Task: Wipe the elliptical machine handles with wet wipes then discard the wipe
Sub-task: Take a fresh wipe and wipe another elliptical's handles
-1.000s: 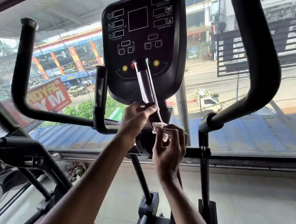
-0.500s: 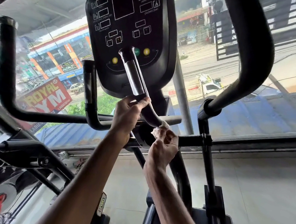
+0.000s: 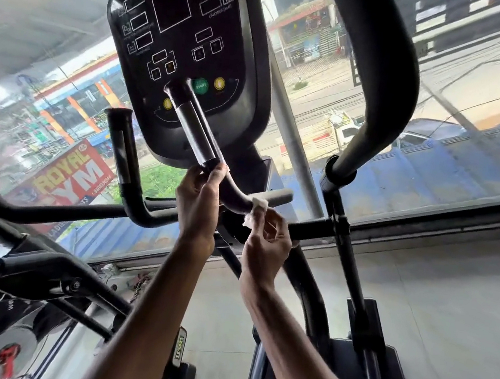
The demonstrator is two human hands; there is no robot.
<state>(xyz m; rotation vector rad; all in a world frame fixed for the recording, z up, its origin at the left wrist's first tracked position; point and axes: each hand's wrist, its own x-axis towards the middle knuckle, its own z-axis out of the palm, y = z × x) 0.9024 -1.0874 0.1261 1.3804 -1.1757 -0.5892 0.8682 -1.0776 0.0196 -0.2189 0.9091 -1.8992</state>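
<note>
Handle lay along the 11-to-5 o'clock line, bending toward 3 o'clock. Left hand gripped it above the bend, fingers curled round. Right hand, at 4 o'clock of the left, pinched the wipe against the bend.

The console at top centre is glossy black plastic. In front of it, the inner handle has a smooth, shiny metal sleeve over matt black tube. At centre, the wipe is white, soft and crumpled, cloth-like. The moving handle at upper right looks matt black and rubbery. The floor at lower right is smooth pale tile.
</note>
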